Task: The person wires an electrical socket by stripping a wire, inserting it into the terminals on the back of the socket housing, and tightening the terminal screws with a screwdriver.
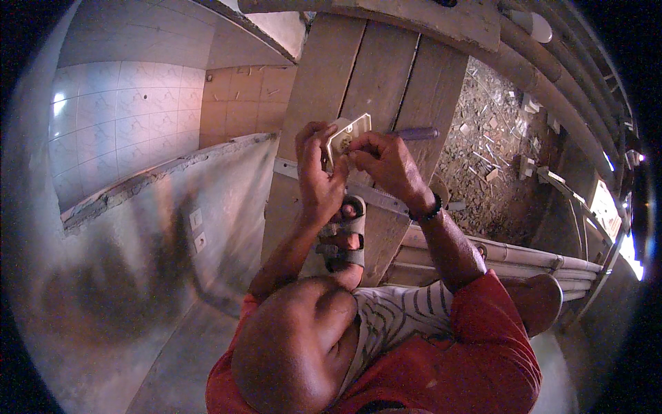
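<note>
My left hand [320,176] is closed around a pale, shallow electrical wall plate [358,128] and holds it tilted above the wooden planks. The thumb and fingers grip its near and left edges. My right hand [392,165], with a dark bracelet at the wrist, is closed in a pinch at the small fitting in the plate's middle. Whatever lies between those fingertips is hidden. A purple handle [419,134], like a screwdriver's, sticks out to the right from behind the right hand. Whether that hand holds it or it rests on the planks, I cannot tell.
Under my hands runs a plank platform [376,69], where my sandalled foot [343,238] rests. Rubble [486,152] lies below to the right, beside bamboo poles [552,259]. A rough plastered wall [138,255] with wall boxes [198,231] stands to the left.
</note>
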